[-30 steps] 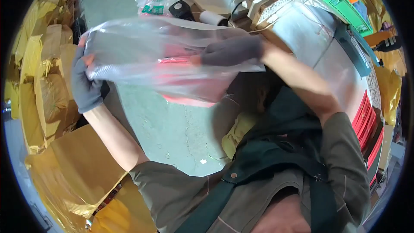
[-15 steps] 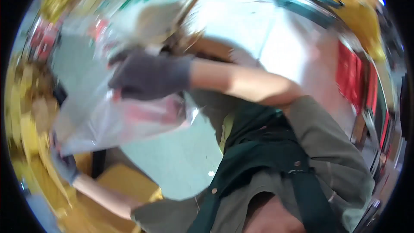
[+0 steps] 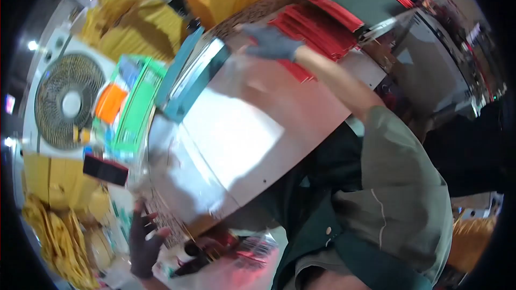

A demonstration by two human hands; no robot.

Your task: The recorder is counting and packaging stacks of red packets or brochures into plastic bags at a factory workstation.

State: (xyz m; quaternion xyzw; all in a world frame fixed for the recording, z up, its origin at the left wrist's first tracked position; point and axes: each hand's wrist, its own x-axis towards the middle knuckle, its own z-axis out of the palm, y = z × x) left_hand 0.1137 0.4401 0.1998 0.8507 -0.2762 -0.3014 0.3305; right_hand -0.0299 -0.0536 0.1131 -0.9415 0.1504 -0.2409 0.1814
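My right hand (image 3: 273, 43), in a grey fingerless-tipped glove, reaches over the far side of the worktable (image 3: 317, 113). Its fingers are stretched out to the left, with nothing seen in them. Just beside it lies a stack of red flat pieces (image 3: 317, 29). At the lower left, my left hand (image 3: 145, 241), gloved alike, is raised with its fingers spread and holds nothing. Right of that hand, below the table edge, is a clear plastic bag with red contents (image 3: 255, 255). A long teal device with a hinged arm (image 3: 196, 78) stands on the table left of my right hand.
A green basket (image 3: 137, 104) with an orange item stands at the table's left end, near a dark phone-like slab (image 3: 106, 170). Beyond are a box fan (image 3: 70, 102) and yellow sacks (image 3: 137, 21). Another person's dark clothing (image 3: 467, 145) shows at right.
The view has swung to the right, onto the table. My left hand has let go of the clear bag. My right hand has moved across to the red stack.
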